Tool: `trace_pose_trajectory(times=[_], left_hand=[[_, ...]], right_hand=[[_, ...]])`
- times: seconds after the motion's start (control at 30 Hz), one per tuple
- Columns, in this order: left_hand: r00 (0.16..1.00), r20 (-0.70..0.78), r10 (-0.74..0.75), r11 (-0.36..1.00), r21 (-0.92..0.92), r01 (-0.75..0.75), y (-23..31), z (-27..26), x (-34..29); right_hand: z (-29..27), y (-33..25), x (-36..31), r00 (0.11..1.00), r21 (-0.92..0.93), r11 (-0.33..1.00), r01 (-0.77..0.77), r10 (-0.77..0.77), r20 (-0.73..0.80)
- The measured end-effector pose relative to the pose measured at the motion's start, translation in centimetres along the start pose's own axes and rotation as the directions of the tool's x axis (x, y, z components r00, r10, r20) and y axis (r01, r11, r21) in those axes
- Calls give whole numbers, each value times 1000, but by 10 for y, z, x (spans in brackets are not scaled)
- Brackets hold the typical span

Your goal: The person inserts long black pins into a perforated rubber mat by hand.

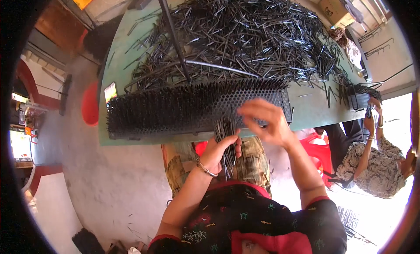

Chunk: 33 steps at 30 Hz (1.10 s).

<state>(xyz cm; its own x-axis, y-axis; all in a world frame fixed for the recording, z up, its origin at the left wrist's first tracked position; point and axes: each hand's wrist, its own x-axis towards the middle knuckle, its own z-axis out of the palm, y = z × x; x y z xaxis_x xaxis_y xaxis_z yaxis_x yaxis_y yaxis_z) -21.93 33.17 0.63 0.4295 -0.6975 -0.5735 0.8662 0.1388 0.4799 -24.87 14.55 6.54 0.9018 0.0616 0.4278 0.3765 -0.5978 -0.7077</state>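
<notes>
My left hand (217, 152) is closed around a bundle of thin dark rods (226, 142), which stand roughly upright in front of my lap. Over the near edge of a black perforated rack (245, 106), my right hand (267, 123) hovers just right of the bundle. Its fingers are somewhat smeared by motion but look apart, and I see nothing held between them. Rows of the same dark rods (157, 108) stand packed in the rack's left and middle part. Bare holes show on its right part.
A large heap of loose dark rods (245, 31) covers the green table (127, 35). A metal frame (175, 39) rises behind the rack. A phone (110, 91) lies at the left edge. At right, another person's hands (372, 116) work by a dark basket (359, 101). A red bin (90, 104) stands left.
</notes>
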Motion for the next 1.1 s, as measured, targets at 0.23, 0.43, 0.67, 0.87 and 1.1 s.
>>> trace_pose_trajectory(times=[0.23,0.43,0.67,0.87,1.1], left_hand=[[996,-89,21,998,-55,-26,0,23,6],[996,-89,-11,995,-100,2,-4,27,5],[1000,-3,-17,999,43,17,-14,11,7],[999,24,-32,999,-13,32,-13,3,7],[999,35,28,985,170,-34,-16,-5,7]], right_hand=[[10,-52,-61,881,-220,919,326,-211,423],[1,-50,-60,888,-190,868,459,-449,99],[-7,-8,-12,847,-79,982,-170,104,-520],[3,45,18,857,-171,976,-135,29,-514],[14,60,21,937,-330,944,-24,-94,-337]])
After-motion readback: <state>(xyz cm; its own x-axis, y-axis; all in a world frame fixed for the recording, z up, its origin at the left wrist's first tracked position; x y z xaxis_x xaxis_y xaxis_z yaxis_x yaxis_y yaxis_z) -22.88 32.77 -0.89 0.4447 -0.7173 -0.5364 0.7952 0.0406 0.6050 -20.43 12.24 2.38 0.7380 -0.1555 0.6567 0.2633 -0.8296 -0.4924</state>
